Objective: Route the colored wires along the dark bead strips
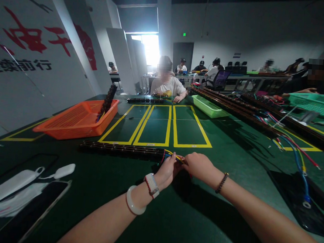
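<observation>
A long black strip assembly (123, 150) lies across the green table in front of me, with yellow, blue and red wires (173, 154) coming out of its right end. Those wires are pinched in my left hand (168, 170), which wears a watch and a pale bangle. My right hand (200, 166), with a beaded bracelet, meets it from the right, its fingers closed at the yellow wire's end. The fingertips overlap, so the wire ends are hidden.
An orange basket (75, 130) holds another black strip at left. Yellow-taped rectangles (151, 144) mark the table (111, 214). Long strips (235, 108) with loose cables and a green basket (210, 108) stand at right. White items (10, 188) lie front left. A person (168, 85) sits opposite.
</observation>
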Demonstrator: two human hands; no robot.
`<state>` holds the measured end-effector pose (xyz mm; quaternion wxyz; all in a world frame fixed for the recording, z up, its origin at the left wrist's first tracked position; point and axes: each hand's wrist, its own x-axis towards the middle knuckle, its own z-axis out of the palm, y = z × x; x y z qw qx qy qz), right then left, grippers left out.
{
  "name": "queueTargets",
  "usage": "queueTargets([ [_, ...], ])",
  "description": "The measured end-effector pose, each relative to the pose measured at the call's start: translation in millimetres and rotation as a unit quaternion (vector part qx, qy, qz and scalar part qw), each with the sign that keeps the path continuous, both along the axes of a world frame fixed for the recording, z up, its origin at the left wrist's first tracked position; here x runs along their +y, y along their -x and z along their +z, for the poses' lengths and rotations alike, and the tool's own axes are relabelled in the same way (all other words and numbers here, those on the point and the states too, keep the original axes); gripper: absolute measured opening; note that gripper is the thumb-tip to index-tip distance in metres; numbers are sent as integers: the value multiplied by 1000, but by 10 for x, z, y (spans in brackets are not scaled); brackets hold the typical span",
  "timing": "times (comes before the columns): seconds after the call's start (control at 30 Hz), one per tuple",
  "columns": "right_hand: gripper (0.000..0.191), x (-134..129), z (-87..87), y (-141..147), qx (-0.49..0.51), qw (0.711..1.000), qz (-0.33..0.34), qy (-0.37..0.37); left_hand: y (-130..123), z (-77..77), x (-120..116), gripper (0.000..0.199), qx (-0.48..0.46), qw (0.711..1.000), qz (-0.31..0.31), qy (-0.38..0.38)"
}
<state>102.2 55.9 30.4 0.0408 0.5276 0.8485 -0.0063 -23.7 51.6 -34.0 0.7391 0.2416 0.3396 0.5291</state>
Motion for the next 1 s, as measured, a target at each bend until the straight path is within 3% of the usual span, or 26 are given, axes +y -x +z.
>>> queueTargets([
  [0.27,31,200,67,-183,39,999,-26,-13,-15,34,1,21,-1,1000,-23,-15],
  [0.5,27,581,-251,-356,181,982,-42,-38,1,98,-29,25,28,999,-39,-10],
  [0.7,23,653,-460,-385,210,976,-15,-51,18,98,-12,29,12,999,-39,2],
  [0.83,25,647,-358,-421,237,971,8,-42,28,71,5,29,-7,998,-55,-3],
  [1.0,47,528,-64,-388,192,981,-6,20,11,51,25,24,-17,999,-37,8],
])
